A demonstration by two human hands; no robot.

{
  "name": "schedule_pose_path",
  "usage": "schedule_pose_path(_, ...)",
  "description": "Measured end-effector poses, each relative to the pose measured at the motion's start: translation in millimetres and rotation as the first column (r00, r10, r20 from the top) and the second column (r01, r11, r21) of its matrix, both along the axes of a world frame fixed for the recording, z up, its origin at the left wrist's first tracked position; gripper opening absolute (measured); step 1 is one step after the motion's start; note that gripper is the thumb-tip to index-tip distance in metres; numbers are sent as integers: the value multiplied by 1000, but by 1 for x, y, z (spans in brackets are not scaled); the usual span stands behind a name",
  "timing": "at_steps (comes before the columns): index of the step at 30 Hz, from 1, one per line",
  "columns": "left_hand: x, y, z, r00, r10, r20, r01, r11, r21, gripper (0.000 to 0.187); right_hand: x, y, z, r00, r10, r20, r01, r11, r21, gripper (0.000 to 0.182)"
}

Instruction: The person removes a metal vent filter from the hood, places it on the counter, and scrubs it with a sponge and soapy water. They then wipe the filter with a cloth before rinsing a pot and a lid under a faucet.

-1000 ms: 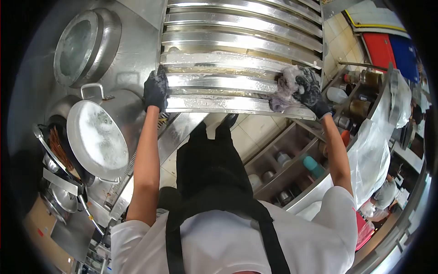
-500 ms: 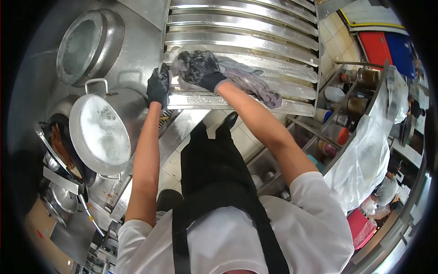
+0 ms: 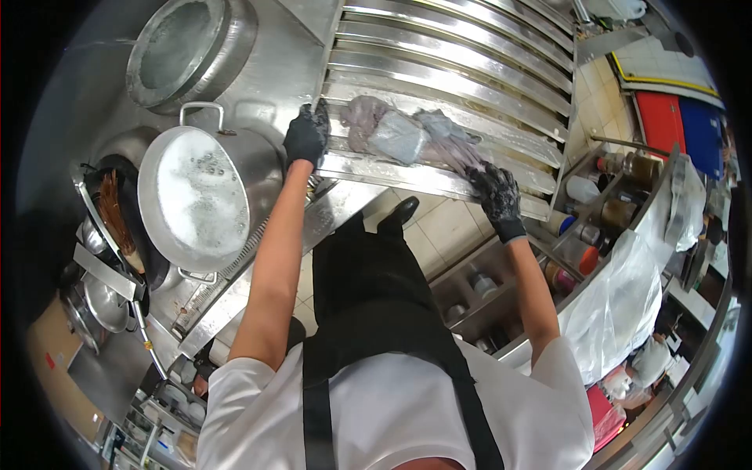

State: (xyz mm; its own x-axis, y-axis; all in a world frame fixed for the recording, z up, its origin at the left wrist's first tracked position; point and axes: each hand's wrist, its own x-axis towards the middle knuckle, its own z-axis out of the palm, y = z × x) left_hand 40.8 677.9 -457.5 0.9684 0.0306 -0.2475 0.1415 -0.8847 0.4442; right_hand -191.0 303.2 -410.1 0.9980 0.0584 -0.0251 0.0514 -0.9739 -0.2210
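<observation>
A slatted metal panel lies in front of me, its near edge tilted down to the right. My left hand, in a black glove, is closed on the panel's left edge near the corner. My right hand, gloved and with suds on it, has its fingers bent over the near edge, at the end of the cloth. The wet greyish-purple cloth lies crumpled on the slats between my hands.
Left of the panel stand a big pot of foamy water and a round metal vessel. A wok holds a brown brush. At right are a rack of jars and plastic sheeting. A person is far right.
My right hand has left the middle of the cloth and moved right to the panel's near edge. The cloth now lies bunched on the slats. The whole view has shifted and turned slightly.
</observation>
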Motion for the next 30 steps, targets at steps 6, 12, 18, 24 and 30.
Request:
schedule_pose_path(6,-1,-6,13,999,41,-36,-40,999,13,56,42,83,-27,946,234,-226,-259,962,-90,48)
schedule_pose_path(12,9,4,-18,993,-107,40,102,990,94,47,73,178,10,952,8,-307,-4,1000,12,43)
schedule_pose_path(18,16,16,-33,971,-197,137,185,978,93,56,31,69,2,988,-104,-116,115,989,92,38)
schedule_pose_path(24,16,11,-15,984,-156,82,149,985,88,55,-36,-57,33,960,-225,-166,194,963,-185,30)
schedule_pose_path(30,15,7,-14,992,-118,34,114,988,103,53,-61,-91,34,873,-442,-204,405,892,-199,34)
